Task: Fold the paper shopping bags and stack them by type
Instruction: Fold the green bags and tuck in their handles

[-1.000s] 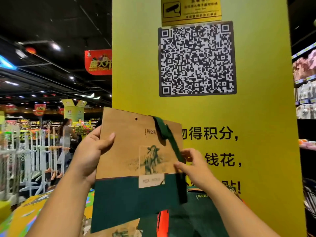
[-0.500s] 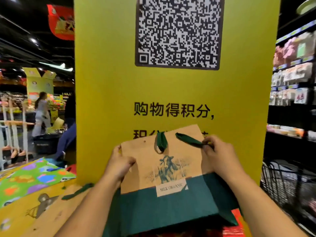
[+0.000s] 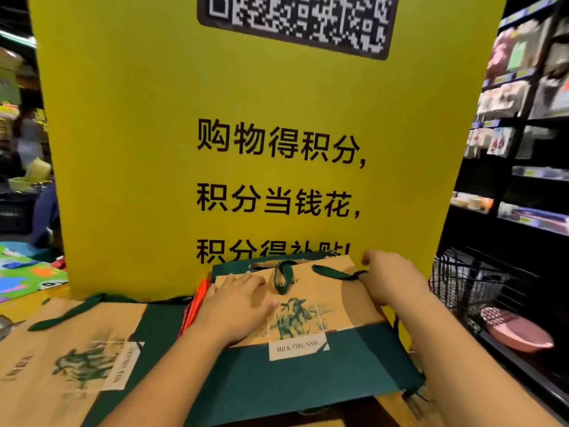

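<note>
Lying flat on the pile (image 3: 234, 269) with its mouth edge farthest from the person, the bag (image 3: 311, 369) is pressed by the left hand (image 3: 237, 306) with straight fingers (image 3: 254, 283). The right hand (image 3: 391, 282), at the far right corner, pinches the loose handle (image 3: 332, 271) and is the nearer one to tuck it.

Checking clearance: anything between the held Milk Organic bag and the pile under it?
Nothing visible: left hand lies flat on the bag, right hand pinches its ribbon handle. The bag rests on a green bag below; red sheets stick out leftward, clear.
</note>
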A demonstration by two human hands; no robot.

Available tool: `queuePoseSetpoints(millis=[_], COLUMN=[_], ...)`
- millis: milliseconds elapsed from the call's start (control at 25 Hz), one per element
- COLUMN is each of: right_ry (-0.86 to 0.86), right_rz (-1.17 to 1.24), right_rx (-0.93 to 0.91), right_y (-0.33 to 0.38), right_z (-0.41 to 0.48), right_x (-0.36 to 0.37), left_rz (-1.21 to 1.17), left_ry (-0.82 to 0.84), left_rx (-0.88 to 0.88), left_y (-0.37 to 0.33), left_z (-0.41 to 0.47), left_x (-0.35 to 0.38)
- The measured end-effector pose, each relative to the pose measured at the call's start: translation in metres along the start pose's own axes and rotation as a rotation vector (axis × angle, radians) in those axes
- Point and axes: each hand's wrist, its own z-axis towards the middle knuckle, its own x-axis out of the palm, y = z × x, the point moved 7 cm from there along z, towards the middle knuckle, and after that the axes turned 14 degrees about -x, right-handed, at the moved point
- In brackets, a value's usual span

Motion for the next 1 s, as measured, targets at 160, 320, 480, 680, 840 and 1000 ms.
queuePoseSetpoints(millis=[160,320,480,680,840,1000], right_ry=[0.067,0.054,-0.049,-0.168,-0.228,-0.237], right_rz=[0.639,1.522,1.689,1.872,1.798,1.725], right_rx=[-0.059,-0.231,-0.324,-0.519,-0.620,-0.772], right_y=[0.021,0.073,0.098,0.118,0.130,0.141], right_z=[0.001,-0.006,0.008,0.025,0.032,0.029], right_x=[-0.021,-0.042,-0.071,-0.141,-0.187,-0.218], left_rz=[0.033,0.041,0.048,0.023,0.015,0.035], left_ry=[0.020,0.013,0.003,0.000,-0.006,0.028], left_rx=[-0.042,-0.046,-0.038,-0.047,-0.058,-0.069], left_y=[0.006,0.007,0.007,0.004,0.003,0.003], left_z=[-0.005,-0.005,-0.007,-0.010,-0.012,-0.009], left_x=[0.011,0.012,0.014,0.010,0.011,0.012])
